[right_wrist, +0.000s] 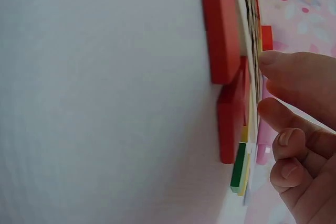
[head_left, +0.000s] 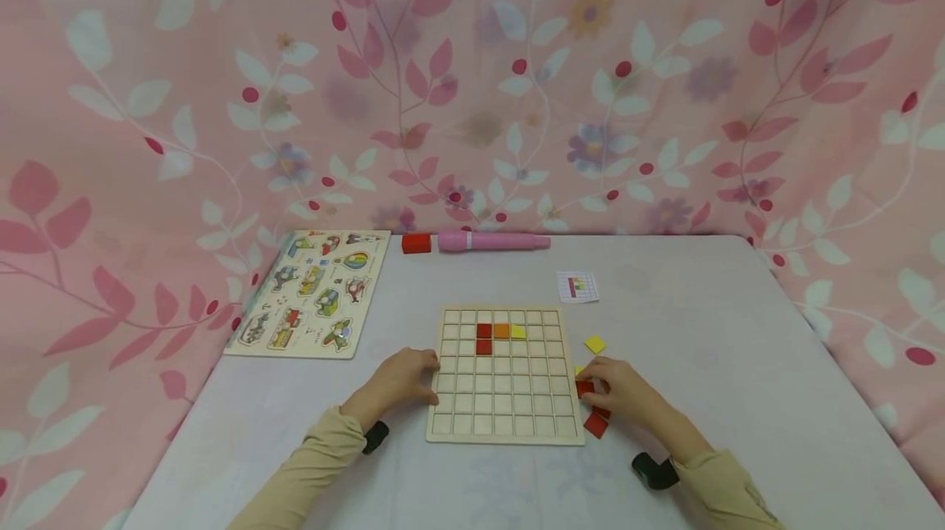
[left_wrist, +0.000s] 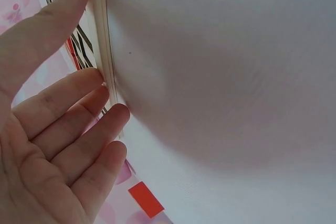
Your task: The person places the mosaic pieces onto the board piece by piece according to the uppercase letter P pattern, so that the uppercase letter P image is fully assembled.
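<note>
A square wooden grid board (head_left: 502, 403) lies on the table. Two red tiles (head_left: 483, 347), an orange tile (head_left: 501, 331) and a yellow tile (head_left: 518, 331) sit in its upper cells. My left hand (head_left: 402, 382) touches the board's left edge with thumb and fingertips spread; the left wrist view shows its fingers (left_wrist: 89, 135) nearly straight. Beside the board's right edge, my right hand (head_left: 620, 390) reaches over loose red tiles (head_left: 596, 425), thumb and forefinger around one red tile (head_left: 585, 388). In the right wrist view a gap shows between its fingertips, the red tiles (right_wrist: 223, 35) standing beyond them.
A loose yellow tile (head_left: 595, 344) lies right of the board, and a printed pattern card (head_left: 577, 287) farther back. A picture puzzle board (head_left: 313, 292) lies at the left. Along the back are a red block (head_left: 417, 244) and a pink pen-like stick (head_left: 498, 242). Floral cloth surrounds the table.
</note>
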Demonstrator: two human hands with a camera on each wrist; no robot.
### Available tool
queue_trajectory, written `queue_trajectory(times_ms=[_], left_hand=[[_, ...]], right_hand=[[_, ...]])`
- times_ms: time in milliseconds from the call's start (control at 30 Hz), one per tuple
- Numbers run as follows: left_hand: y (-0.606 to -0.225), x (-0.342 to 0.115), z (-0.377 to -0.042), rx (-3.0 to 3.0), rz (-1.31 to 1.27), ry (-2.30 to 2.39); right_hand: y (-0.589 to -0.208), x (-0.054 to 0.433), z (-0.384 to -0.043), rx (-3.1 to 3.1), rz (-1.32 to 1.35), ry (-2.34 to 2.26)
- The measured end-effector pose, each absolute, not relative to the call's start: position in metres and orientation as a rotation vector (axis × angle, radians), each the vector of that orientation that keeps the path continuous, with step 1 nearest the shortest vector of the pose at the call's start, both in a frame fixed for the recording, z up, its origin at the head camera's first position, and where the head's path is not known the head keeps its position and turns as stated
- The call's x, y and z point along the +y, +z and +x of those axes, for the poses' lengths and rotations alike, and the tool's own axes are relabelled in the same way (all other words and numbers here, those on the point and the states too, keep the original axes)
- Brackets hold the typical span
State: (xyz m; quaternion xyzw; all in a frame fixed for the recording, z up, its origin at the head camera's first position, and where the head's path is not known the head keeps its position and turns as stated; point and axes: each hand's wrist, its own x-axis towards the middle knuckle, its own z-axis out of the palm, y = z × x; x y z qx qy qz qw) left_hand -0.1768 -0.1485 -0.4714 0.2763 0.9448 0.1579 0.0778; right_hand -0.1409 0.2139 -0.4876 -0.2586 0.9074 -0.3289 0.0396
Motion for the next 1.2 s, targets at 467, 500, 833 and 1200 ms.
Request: queue_trajectory(times_ms=[467,500,833,1200], left_hand=[[-0.4684,-0.1462,-0.1777,2.827,0.796,0.442],[-0.4682,-0.1462,-0.1775,2.827,0.797,0.447],[-0.4692,-0.1461,-0.1772,2.826,0.811,0.452],[-0.4698,-0.1465,-0.1772,2.823,0.779,0.438]], right_hand=[[-0.4921,0.2130,-0.1407,2.837,-0.727,-0.911],[-0.4921,0.2130,-0.1407,2.835,-0.711,-0.913],[-0.4923,0.2150,-0.1416,2.829,-0.664,-0.888],[-0.4858,0.2180,-0.1433,2.822,-0.618,-0.819]])
